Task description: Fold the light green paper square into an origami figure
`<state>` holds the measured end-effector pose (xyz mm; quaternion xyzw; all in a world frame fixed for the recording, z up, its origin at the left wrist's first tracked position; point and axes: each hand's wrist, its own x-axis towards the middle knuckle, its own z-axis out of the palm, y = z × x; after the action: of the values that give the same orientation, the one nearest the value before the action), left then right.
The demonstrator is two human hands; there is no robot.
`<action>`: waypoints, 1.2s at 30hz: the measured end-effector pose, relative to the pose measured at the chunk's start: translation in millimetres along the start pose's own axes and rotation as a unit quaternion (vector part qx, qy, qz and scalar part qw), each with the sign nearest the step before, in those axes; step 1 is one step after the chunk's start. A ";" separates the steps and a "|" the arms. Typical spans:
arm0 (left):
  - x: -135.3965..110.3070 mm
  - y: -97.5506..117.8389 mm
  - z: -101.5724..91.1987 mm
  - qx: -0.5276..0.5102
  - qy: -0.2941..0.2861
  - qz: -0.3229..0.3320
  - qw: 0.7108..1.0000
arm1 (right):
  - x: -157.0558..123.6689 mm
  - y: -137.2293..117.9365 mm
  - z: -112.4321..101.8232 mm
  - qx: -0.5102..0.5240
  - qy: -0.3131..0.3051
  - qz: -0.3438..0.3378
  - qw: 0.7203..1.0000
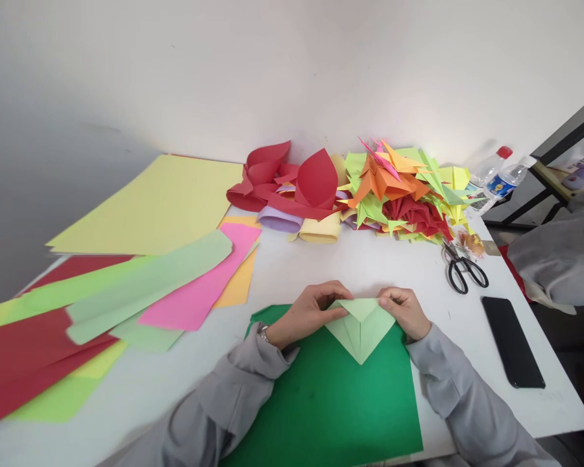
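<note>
Between my hands is a pale green folded paper [363, 334], shaped like a triangle with its point toward me and creases running to that point. My left hand [314, 311] pinches its upper left corner between thumb and fingers. At the upper right corner, my right hand [405, 311] grips the paper the same way. Underneath lies a dark green sheet [340, 415] on the white table, its upper left corner curled. The fingers behind the paper are partly hidden.
Coloured paper strips [199, 279] and a large yellow sheet [150, 207] cover the left. Curled red paper [316, 185] and a heap of folded paper pieces [394, 188] stand along the wall. Scissors [462, 269], a black phone [512, 342] and plastic bottles [503, 180] are right.
</note>
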<state>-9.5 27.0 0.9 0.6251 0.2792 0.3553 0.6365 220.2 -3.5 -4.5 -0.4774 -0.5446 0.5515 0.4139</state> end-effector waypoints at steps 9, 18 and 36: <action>1.2 9.5 1.7 0.040 0.035 -0.062 0.997 | -1.3 -3.1 1.4 -0.033 -0.051 -0.008 0.998; 1.1 0.0 6.0 0.068 0.052 -0.046 0.995 | -0.7 -3.9 -1.1 -0.080 -0.087 -0.060 0.991; -7.0 -2.1 18.3 0.235 0.018 0.000 0.972 | -3.3 0.8 0.2 -0.020 -0.061 -0.061 0.996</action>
<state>1.2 10.5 -0.6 0.7506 0.3662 0.2910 0.4667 220.8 -6.8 -5.1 -0.4171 -0.6080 0.5419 0.4033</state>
